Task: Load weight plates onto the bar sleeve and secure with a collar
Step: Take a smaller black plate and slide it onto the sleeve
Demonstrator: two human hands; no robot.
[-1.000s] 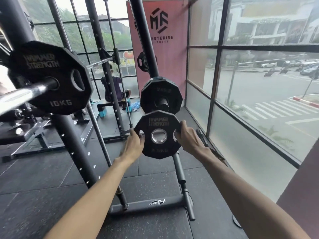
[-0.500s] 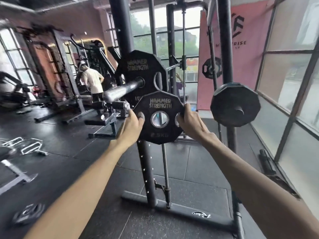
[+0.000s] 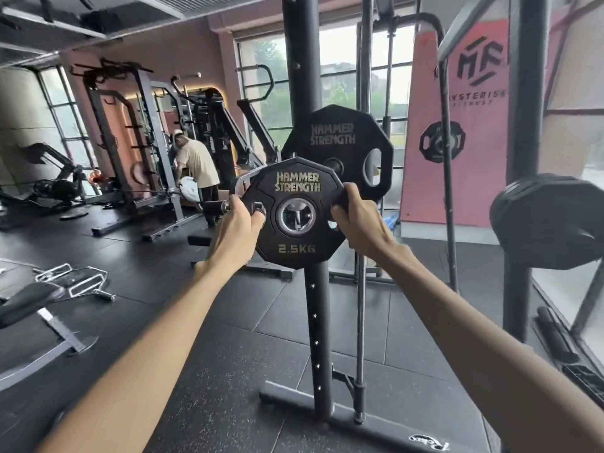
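A pink banner stands by the windows on the right. It carries a black angular "MF" logo and, below it, letters cut off by a post that read "YSTERISE" over a fainter word, partly legible as "FITNESS". A dark rack post rises from the black rubber floor in the middle of the view.

A large black plate sits on the bar end beside that post, marked "HAMMER STRENGTH" in pale letters. Another black plate hangs edge-on at the right; no writing can be read on it.

The small plate is held in the air at chest height, in front of the post and overlapping the lower left of the large plate. It reads "HAMMER STRENGTH" above its steel-ringed hole and "2.5KG" below.

Both arms reach forward, nearly straight. The left hand has its grip closed on the plate's left edge, fingertips hooked into a handle slot. The right hand has its grip closed on the right edge, fingers wrapped over the rim.
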